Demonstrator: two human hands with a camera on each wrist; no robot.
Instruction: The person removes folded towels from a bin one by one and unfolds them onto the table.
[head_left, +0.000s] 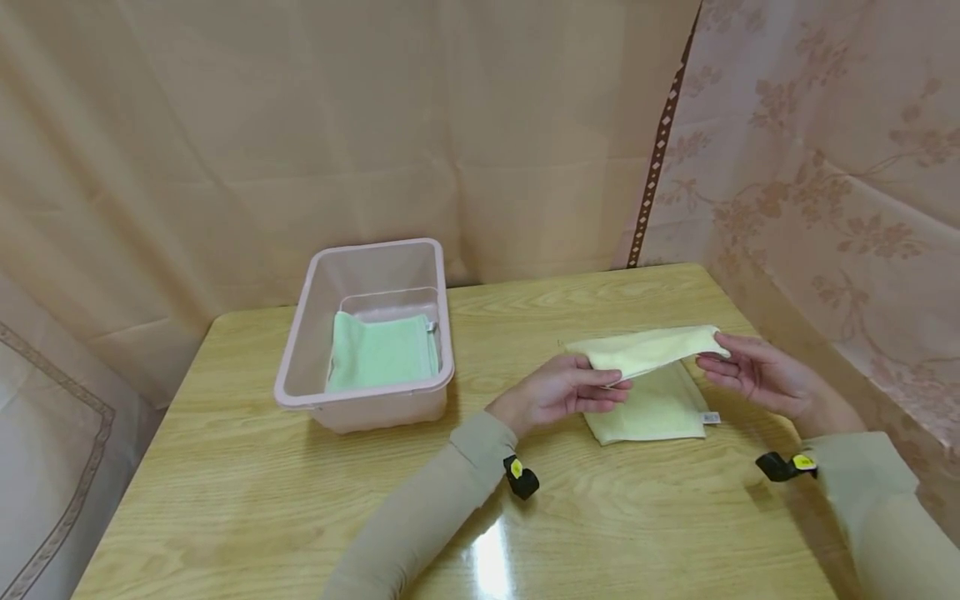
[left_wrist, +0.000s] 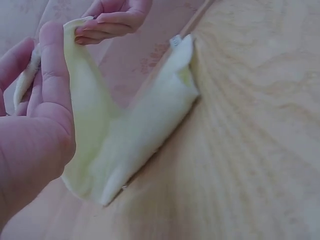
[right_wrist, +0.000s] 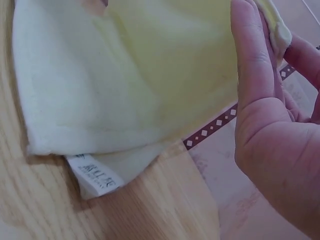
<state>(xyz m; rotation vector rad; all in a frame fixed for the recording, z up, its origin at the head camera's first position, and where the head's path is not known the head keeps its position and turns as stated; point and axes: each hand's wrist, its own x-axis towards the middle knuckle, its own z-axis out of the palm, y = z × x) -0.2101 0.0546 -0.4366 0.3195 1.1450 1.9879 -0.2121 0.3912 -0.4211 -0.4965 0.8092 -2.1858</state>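
Note:
A pale yellow towel (head_left: pixel 648 404) lies partly on the table at the right, its near layer flat and its upper part raised between my two hands. My left hand (head_left: pixel 566 387) pinches the left corner of the lifted part, thumb on top and fingers below. The right corner is pinched by my right hand (head_left: pixel 761 375), thumb and fingertips at the edge. In the right wrist view a white printed label (right_wrist: pixel 97 175) sticks out of the towel's lower edge, near the wooden tabletop.
A pink plastic basin (head_left: pixel 386 408) stands on the table (head_left: pixel 247 483) to the left of my hands. Inside it lies a folded light green towel (head_left: pixel 386 354). Beige curtains (head_left: pixel 300 125) hang behind the table, and a floral-patterned cloth (head_left: pixel 840 167) covers the right side.

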